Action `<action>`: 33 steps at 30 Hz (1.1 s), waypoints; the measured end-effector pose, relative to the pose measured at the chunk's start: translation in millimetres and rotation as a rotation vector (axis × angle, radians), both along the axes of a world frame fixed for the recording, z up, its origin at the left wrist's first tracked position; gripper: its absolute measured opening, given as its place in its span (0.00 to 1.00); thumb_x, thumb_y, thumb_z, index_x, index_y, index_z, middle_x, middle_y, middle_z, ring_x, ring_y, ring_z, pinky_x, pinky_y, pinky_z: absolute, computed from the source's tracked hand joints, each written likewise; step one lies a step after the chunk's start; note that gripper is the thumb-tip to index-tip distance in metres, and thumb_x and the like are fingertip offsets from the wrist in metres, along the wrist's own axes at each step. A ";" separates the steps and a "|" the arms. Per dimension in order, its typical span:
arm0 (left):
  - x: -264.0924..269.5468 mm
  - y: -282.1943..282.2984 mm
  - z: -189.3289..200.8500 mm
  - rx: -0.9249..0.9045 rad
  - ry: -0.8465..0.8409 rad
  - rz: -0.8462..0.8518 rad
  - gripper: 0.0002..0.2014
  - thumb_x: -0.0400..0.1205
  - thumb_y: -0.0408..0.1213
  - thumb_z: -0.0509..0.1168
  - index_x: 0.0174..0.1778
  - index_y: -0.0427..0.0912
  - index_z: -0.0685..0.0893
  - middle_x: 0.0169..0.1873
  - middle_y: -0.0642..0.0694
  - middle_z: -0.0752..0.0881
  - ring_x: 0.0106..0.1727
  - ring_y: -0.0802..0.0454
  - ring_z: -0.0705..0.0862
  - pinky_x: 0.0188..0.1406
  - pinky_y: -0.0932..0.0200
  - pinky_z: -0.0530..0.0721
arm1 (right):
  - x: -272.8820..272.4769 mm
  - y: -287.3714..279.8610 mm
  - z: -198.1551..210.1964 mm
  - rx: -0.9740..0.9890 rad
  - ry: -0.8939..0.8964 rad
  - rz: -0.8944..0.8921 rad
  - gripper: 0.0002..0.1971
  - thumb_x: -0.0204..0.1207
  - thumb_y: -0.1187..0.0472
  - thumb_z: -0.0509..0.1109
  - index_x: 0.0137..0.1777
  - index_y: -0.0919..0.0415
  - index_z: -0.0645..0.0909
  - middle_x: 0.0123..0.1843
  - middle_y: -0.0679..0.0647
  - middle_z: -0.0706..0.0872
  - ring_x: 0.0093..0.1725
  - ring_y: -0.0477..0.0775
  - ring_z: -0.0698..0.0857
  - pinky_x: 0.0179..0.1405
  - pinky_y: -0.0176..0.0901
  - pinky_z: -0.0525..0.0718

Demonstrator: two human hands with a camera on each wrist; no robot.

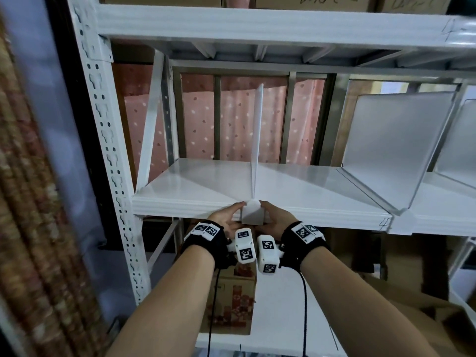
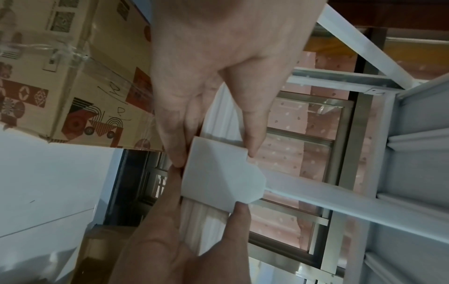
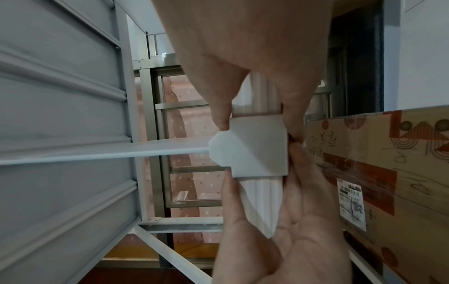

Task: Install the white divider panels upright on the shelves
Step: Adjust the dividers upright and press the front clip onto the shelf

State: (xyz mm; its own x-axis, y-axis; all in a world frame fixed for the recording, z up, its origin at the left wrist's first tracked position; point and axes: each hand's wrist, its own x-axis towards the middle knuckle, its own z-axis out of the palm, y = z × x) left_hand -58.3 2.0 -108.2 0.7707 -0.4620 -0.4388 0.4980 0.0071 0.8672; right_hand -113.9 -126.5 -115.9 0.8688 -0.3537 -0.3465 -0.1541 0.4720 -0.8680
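The left hand point(image 1: 226, 217) pinches the left side of the front clip point(image 1: 253, 212) of a white divider panel point(image 1: 257, 140), thumb on top, fingers point(image 2: 175, 134) curled beneath the shelf point(image 1: 193, 181) edge. The panel stands upright mid-shelf. The right hand point(image 1: 277, 217) pinches the clip's right side likewise.

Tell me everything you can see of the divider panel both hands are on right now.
The divider panel is thin, white, smooth, plastic-looking, standing upright edge-on across the shelf. Its front ends in a flat tab with clipped upper corners, hanging over the shelf's front lip. The left hand and right hand pinch that tab from either side, thumbs above and fingers below.
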 end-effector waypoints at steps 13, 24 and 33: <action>-11.0 5.8 9.1 0.024 -0.020 0.002 0.22 0.71 0.43 0.80 0.57 0.40 0.83 0.58 0.32 0.87 0.60 0.36 0.86 0.60 0.37 0.83 | -5.0 4.5 9.3 -0.042 0.057 -0.035 0.09 0.85 0.60 0.64 0.55 0.68 0.77 0.53 0.69 0.80 0.43 0.64 0.80 0.20 0.52 0.87; -17.0 12.0 15.5 0.097 -0.088 -0.023 0.18 0.78 0.49 0.72 0.41 0.36 0.78 0.20 0.39 0.86 0.33 0.43 0.81 0.37 0.52 0.81 | -2.9 -2.3 24.5 -0.214 0.144 -0.064 0.17 0.84 0.57 0.66 0.68 0.65 0.80 0.65 0.59 0.83 0.63 0.61 0.81 0.71 0.52 0.77; -18.4 9.9 17.8 -0.007 -0.098 0.020 0.15 0.78 0.37 0.74 0.53 0.33 0.79 0.17 0.37 0.85 0.20 0.43 0.86 0.13 0.58 0.81 | -2.1 -8.5 17.7 -0.139 0.170 -0.071 0.13 0.76 0.55 0.76 0.46 0.67 0.83 0.52 0.63 0.87 0.48 0.62 0.84 0.55 0.55 0.84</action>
State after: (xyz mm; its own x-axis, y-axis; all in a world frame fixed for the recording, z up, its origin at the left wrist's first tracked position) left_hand -76.7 11.9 -90.4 0.8188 -0.4491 -0.3576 0.4105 0.0226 0.9116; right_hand -116.0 -135.0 -98.2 0.7730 -0.4667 -0.4298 -0.2744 0.3648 -0.8897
